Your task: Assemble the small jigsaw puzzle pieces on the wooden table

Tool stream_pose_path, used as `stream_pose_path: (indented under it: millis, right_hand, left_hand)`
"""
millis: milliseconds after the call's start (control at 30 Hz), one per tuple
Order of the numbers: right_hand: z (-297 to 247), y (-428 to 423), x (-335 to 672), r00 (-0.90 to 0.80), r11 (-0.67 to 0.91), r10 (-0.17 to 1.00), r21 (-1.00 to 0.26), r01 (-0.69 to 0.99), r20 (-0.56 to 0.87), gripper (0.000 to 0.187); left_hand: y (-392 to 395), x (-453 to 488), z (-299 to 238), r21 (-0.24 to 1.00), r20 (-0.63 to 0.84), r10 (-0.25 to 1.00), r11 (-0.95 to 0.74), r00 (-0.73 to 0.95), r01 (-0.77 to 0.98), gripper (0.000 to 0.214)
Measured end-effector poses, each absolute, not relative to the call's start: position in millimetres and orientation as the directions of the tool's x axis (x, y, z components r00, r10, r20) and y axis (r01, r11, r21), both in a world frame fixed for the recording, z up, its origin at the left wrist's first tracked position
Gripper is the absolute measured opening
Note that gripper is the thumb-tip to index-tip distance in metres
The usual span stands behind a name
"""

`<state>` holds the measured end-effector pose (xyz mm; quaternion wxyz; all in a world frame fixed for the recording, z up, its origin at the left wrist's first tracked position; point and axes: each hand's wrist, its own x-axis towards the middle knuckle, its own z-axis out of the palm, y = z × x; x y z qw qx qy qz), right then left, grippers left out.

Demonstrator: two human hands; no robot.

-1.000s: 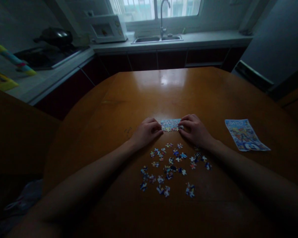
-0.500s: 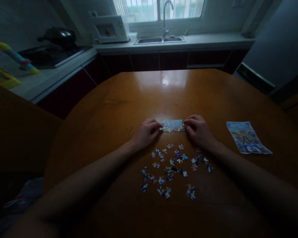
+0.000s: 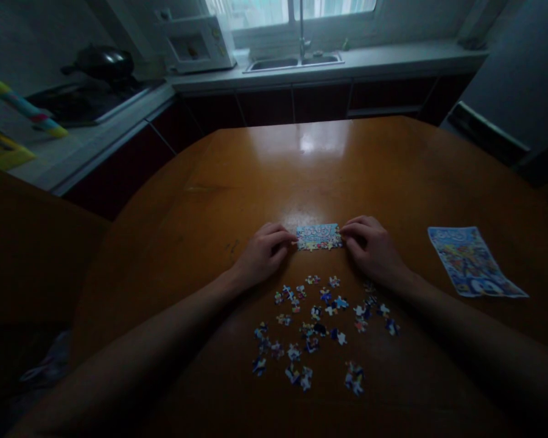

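A joined section of a jigsaw puzzle (image 3: pixel 318 236), pale blue above with a mixed-colour jagged lower edge, lies flat on the wooden table (image 3: pixel 256 164). At its left edge, my left hand (image 3: pixel 265 250) has thumb and fingers closed on the side. My right hand (image 3: pixel 369 243) pinches the opposite edge in the same way. The fingertips cover small parts of both ends. Loose jigsaw pieces (image 3: pixel 316 312) are scattered between my forearms, nearer to me. Some of them lie close to my right wrist.
A printed picture sheet (image 3: pixel 472 258) lies on the table to the right. Behind the table runs a counter with a sink (image 3: pixel 274 64) and a microwave (image 3: pixel 196 45). A black pan (image 3: pixel 103 64) stands on the stove at left, near a colourful toy-like stick (image 3: pixel 27 108).
The view has tilted down slightly, so the counter sits higher and the loose pieces lower in the picture. Both hands stay at the puzzle's two ends.
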<state>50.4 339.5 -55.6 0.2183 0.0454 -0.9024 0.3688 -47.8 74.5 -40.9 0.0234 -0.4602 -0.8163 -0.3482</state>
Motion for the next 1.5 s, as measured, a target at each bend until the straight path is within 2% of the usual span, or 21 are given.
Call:
stream_pose_path:
  millis: [700,1067,1500]
  right_hand:
    - [-52.3,338.2,52.6,-0.909,0.705,0.098,-0.673,-0.224,0.406,0.016]
    - [-57.9,341.9,53.1,-0.910,0.711,-0.014,-0.636,-0.300,0.414,0.023]
    - [-56.1,341.2,52.6,-0.910,0.677,0.064,-0.688,-0.262,0.409,0.022]
  left_hand:
    - [69.7,-49.3,-46.0,0.524,0.369,0.751,0.318,-0.547,0.790,0.028]
    - [72.3,-46.0,-41.5,0.491,0.384,0.772,0.293,-0.506,0.820,0.026]
    - [72.8,-46.6,-40.3,0.511,0.368,0.766,0.308,-0.527,0.803,0.024]
